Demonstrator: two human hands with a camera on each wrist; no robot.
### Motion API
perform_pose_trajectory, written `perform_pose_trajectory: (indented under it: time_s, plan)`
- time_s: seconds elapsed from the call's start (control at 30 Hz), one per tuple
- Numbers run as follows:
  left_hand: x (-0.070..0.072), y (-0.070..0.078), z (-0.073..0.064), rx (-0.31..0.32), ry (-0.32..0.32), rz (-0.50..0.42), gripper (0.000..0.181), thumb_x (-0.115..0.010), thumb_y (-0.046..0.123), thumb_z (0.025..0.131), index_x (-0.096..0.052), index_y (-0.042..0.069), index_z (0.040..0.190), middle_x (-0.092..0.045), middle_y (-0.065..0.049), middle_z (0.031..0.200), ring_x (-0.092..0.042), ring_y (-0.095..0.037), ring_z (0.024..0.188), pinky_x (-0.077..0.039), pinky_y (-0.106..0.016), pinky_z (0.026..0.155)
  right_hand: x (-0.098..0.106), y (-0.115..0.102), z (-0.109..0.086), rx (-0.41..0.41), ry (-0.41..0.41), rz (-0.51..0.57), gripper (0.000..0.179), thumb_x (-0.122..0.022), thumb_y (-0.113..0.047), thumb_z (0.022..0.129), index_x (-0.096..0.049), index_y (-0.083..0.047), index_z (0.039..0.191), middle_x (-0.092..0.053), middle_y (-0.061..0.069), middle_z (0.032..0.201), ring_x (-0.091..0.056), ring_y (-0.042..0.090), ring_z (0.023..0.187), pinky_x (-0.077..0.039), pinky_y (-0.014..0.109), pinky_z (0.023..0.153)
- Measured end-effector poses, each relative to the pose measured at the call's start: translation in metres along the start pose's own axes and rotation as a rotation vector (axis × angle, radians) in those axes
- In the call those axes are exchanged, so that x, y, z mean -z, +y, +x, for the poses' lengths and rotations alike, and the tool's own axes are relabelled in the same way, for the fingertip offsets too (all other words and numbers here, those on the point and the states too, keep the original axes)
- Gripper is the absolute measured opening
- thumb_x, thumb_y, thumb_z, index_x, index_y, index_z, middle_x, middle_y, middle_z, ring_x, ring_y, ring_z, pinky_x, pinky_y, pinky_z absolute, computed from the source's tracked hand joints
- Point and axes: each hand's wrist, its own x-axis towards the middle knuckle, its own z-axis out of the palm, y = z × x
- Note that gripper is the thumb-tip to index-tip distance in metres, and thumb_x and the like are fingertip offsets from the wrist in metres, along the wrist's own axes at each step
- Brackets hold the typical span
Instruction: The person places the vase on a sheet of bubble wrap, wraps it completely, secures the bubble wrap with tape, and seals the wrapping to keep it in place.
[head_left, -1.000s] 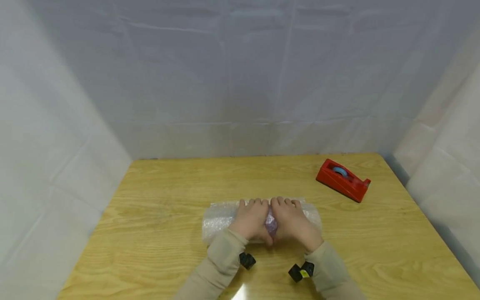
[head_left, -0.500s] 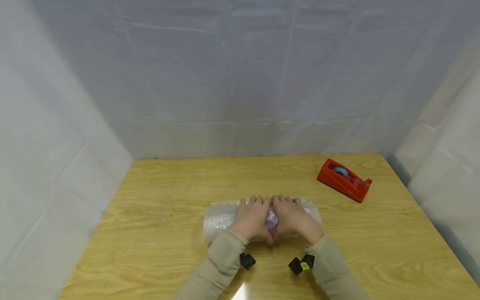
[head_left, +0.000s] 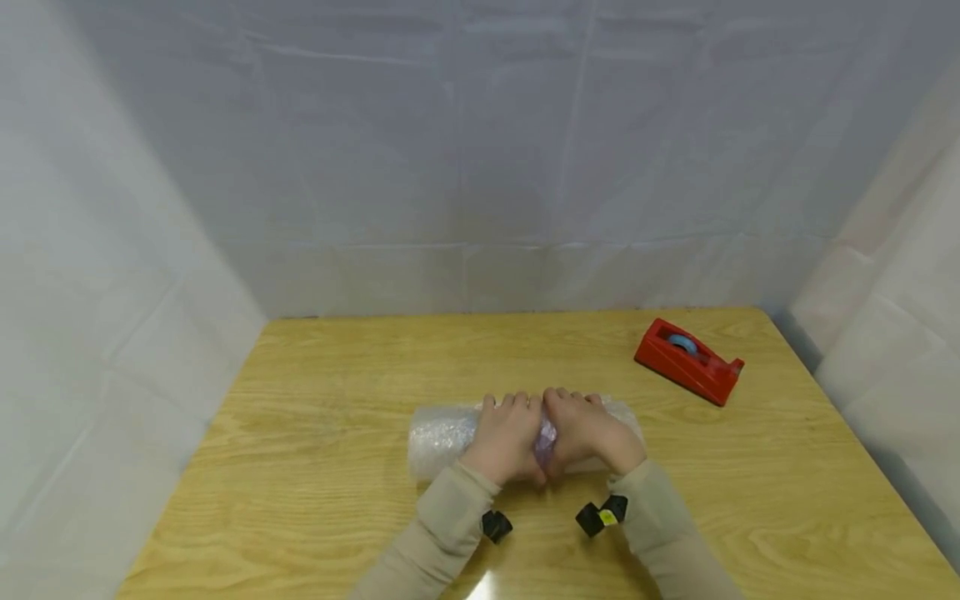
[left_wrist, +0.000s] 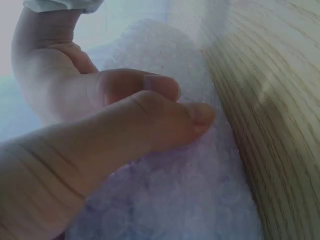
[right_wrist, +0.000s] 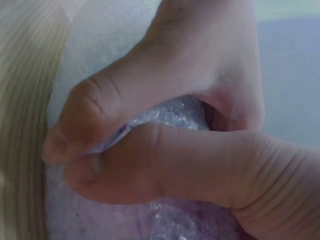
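The left hand (head_left: 506,440) and right hand (head_left: 583,432) gripped the bubble-wrap roll (head_left: 441,437) side by side at its middle, fingers curled over the far side, thumbs on the near side with tips close together. The roll (purplish between the hands) lay crosswise on the table (head_left: 337,375). A red tape dispenser (head_left: 686,365) sat farther back, to the right.
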Motion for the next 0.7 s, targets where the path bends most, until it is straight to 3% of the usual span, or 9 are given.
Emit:
perform_pose_trajectory:
  time_s: [0.17,0.3,0.53,0.7]
  plan:
    - [-0.0052,0.0020,0.0015,0.001,0.051,0.031,0.098,-0.094,0.059,0.041,-0.060,0.007,0.116,-0.064,-0.006,0.104,-0.061,-0.022,0.095,-0.044,-0.046,0.083,0.0037,0.0040,0.0013,0.007,-0.034,0.056,0.077,-0.097,-0.026,0.050,-0.054,-0.011,0.113,-0.059,0.002,0.105,-0.058,0.028,0.099,-0.039,0.059,0.093]
    - [-0.0087,0.0036,0.0027,0.011,0.068,0.036,0.100,-0.095,0.058,0.039,-0.059,0.007,0.117,-0.064,-0.006,0.103,-0.062,-0.022,0.094,-0.043,-0.046,0.081,0.0044,0.0054,0.0020,-0.002,-0.047,0.089,0.077,-0.097,-0.024,0.050,-0.055,-0.011,0.114,-0.060,0.002,0.108,-0.058,0.028,0.102,-0.038,0.061,0.096]
    - [-0.0064,0.0081,-0.0020,0.022,0.038,0.030,0.104,-0.095,0.059,0.037,-0.058,0.006,0.117,-0.064,-0.008,0.103,-0.062,-0.024,0.094,-0.043,-0.046,0.081,0.0024,0.0039,-0.0029,0.015,-0.052,0.114,0.075,-0.096,-0.022,0.050,-0.055,-0.012,0.112,-0.061,0.002,0.109,-0.059,0.029,0.104,-0.036,0.064,0.098]
    - [-0.0027,0.0101,-0.0053,0.019,-0.024,0.017,0.107,-0.095,0.060,0.039,-0.056,0.006,0.122,-0.064,-0.009,0.109,-0.061,-0.024,0.099,-0.044,-0.049,0.086,-0.0001,0.0045,-0.0066,0.015,-0.064,0.149,0.077,-0.095,-0.022,0.051,-0.056,-0.012,0.117,-0.062,0.001,0.112,-0.058,0.029,0.108,-0.033,0.066,0.101]
